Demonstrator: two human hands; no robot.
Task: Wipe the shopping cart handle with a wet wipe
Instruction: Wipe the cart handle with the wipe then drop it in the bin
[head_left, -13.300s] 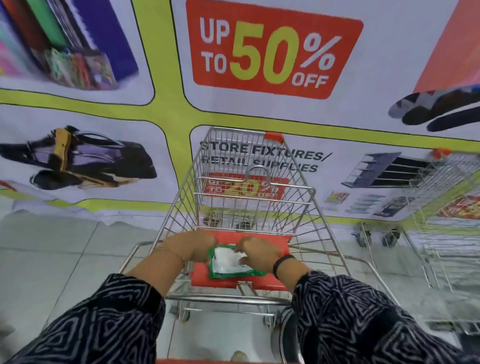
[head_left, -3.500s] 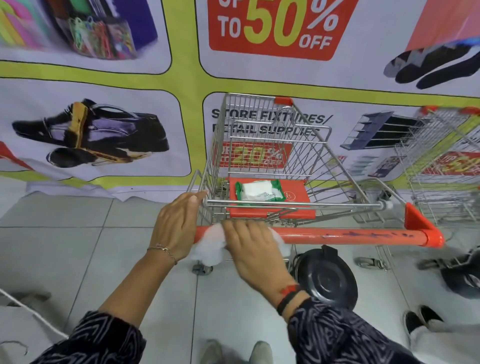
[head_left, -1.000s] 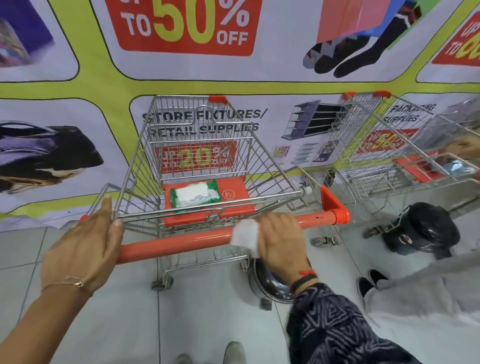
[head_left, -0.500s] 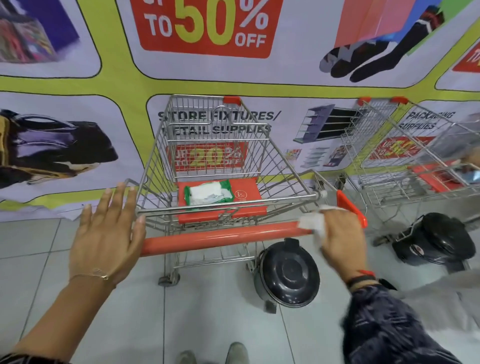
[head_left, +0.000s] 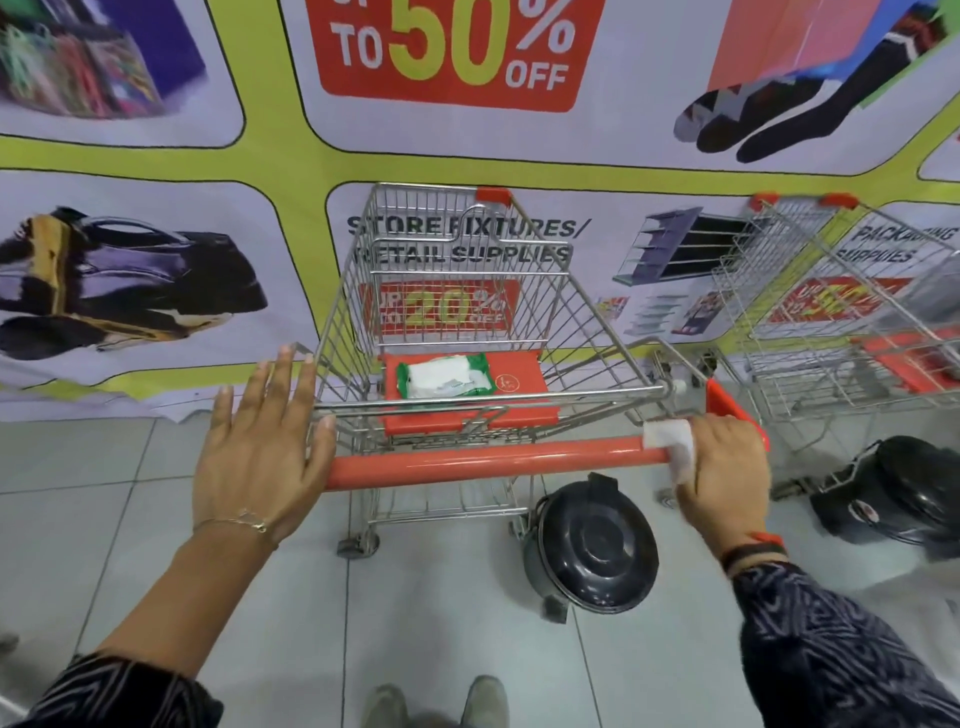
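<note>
Your right hand (head_left: 724, 467) was parked at the far right end of the orange cart handle (head_left: 493, 460), fingers (head_left: 691, 470) curled down over the bar and clamped on the white wet wipe (head_left: 672, 447), which was pressed against the handle right next to the orange end bracket (head_left: 727, 402). Part of the wipe stuck out on the left side of your hand, folded over the top of the bar.

Your left hand (head_left: 260, 457) was at the other end of the handle, flat and wide open, fingers (head_left: 283, 384) spread apart and pointing up toward the banner (head_left: 156, 291). The heel of it covered the left end of the bar, so you couldn't really tell from this angle whether it was pressing on the handle or just hanging over it. It wasn't holding anything.

The green and white wipes pack (head_left: 444, 376) was lying flat on the orange child seat flap (head_left: 519, 384) inside the shopping cart (head_left: 467, 312), just behind the handle. A dark round bin (head_left: 592, 545) sat on the tiled floor (head_left: 104, 519) below the right half of the handle, and a second cart (head_left: 831, 322) stood off to the right. Both your sleeves had that dark zigzag pattern, with a thin bracelet (head_left: 249, 525) on your left wrist.
</note>
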